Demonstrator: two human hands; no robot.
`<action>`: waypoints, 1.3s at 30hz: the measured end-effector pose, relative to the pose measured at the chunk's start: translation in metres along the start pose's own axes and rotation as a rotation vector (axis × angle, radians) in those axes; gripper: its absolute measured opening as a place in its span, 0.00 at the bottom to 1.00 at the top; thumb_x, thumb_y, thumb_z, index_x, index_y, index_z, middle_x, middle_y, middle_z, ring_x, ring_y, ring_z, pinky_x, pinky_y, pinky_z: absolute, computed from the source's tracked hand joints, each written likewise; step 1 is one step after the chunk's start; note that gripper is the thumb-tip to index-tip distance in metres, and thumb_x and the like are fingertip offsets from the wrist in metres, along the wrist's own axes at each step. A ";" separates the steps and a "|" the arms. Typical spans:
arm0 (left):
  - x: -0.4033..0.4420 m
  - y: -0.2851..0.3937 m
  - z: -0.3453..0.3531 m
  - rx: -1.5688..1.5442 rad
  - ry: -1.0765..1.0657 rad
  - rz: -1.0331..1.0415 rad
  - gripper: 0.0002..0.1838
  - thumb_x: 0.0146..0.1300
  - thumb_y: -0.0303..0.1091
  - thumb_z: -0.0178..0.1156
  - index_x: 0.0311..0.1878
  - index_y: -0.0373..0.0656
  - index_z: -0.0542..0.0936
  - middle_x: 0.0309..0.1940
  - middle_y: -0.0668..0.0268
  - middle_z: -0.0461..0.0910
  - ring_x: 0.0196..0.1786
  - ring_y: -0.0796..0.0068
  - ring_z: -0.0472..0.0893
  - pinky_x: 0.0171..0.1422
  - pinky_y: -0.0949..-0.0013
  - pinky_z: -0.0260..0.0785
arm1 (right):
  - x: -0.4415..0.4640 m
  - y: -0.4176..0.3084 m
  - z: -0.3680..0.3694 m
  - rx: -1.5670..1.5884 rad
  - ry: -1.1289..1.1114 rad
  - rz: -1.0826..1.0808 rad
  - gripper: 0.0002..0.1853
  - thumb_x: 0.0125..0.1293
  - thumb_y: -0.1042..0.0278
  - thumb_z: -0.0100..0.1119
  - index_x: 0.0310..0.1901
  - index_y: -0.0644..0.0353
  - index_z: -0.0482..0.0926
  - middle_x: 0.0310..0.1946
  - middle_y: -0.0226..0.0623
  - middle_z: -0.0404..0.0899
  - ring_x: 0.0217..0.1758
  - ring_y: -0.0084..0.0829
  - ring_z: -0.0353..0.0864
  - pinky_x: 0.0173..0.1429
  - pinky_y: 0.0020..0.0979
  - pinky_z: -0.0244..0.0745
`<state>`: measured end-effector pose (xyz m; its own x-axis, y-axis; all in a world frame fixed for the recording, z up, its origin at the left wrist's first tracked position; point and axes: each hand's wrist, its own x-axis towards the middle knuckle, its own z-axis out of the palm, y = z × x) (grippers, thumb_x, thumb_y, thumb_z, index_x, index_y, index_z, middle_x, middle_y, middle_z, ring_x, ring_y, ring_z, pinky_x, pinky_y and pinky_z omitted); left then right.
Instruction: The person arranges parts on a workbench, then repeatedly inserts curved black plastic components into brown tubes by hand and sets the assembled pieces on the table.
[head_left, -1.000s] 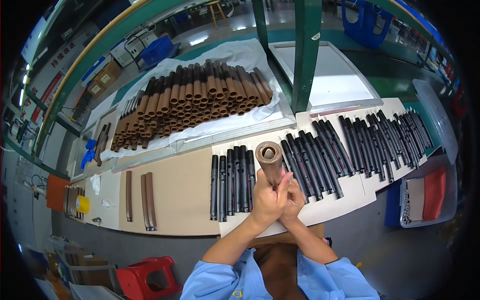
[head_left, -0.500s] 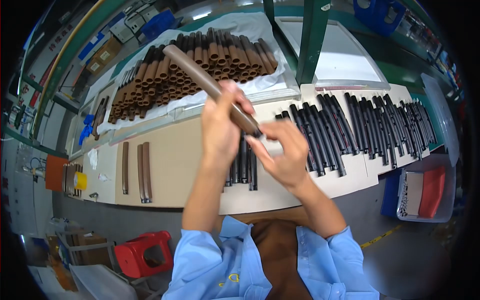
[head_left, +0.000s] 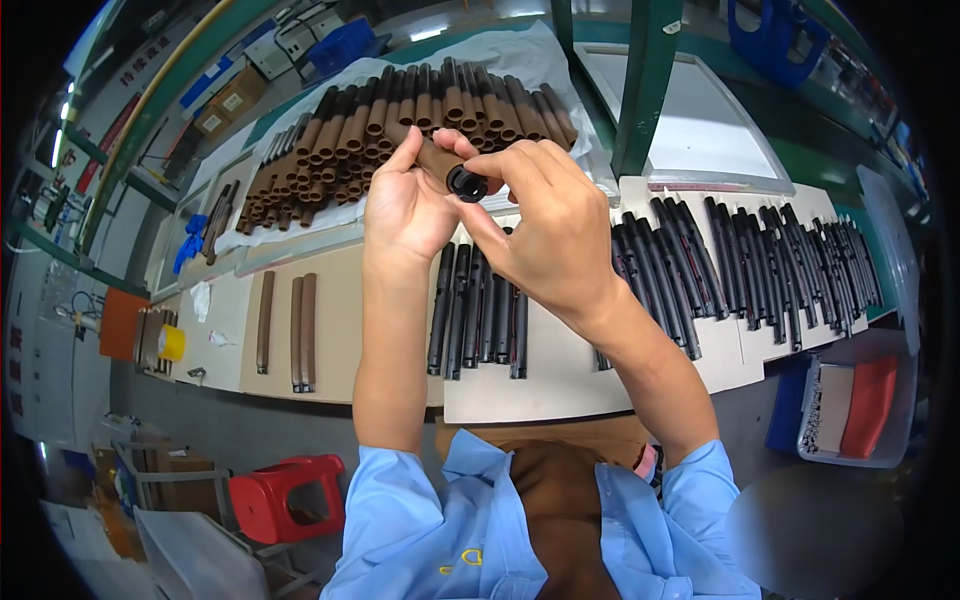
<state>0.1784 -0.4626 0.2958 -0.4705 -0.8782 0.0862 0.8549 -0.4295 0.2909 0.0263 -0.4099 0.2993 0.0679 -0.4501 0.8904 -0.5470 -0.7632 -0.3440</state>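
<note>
A brown tube point(head_left: 437, 161) with a black end piece point(head_left: 467, 184) is held up above the table, its black end turned toward me. My left hand point(head_left: 410, 205) is wrapped round the tube's body. At the black end, my right hand point(head_left: 555, 225) pinches the rim between thumb and fingers. Behind the hands a large pile of brown tubes with dark ends point(head_left: 400, 110) lies on a white cloth point(head_left: 535, 45). Below them, a group of black rods point(head_left: 475, 310) lies on the pale board, partly hidden by my right hand.
More black rods point(head_left: 780, 270) lie at the right. Several brown tubes point(head_left: 303, 330) lie on the left board point(head_left: 370, 350). A green post point(head_left: 645, 90) rises behind the table. Yellow tape point(head_left: 171, 343) is at the far left, a red stool point(head_left: 290, 497) below, and a clear bin point(head_left: 860, 455) at right.
The tube has gone from pointing forward, through a slant to the upper left, to showing its black end toward me. Both hands have risen over the pile, with my right hand now at the black end.
</note>
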 end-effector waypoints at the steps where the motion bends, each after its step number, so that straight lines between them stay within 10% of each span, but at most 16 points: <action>1: 0.000 0.000 0.000 0.009 0.029 0.005 0.17 0.74 0.42 0.40 0.39 0.38 0.70 0.35 0.61 0.76 0.43 0.64 0.76 0.54 0.57 0.67 | 0.000 0.000 0.000 0.000 0.005 -0.012 0.15 0.42 0.72 0.70 0.34 0.59 0.77 0.27 0.33 0.74 0.33 0.34 0.76 0.33 0.32 0.73; 39: 0.001 -0.011 -0.002 0.183 0.115 0.042 0.18 0.72 0.43 0.46 0.34 0.38 0.73 0.32 0.61 0.74 0.40 0.66 0.74 0.50 0.63 0.71 | -0.002 0.004 -0.003 0.052 -0.017 -0.030 0.15 0.42 0.73 0.70 0.33 0.61 0.76 0.28 0.35 0.78 0.30 0.35 0.77 0.33 0.33 0.73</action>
<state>0.1695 -0.4591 0.2911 -0.3979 -0.9174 -0.0046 0.8146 -0.3556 0.4583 0.0214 -0.4106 0.2968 0.0982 -0.4343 0.8954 -0.5002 -0.7994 -0.3328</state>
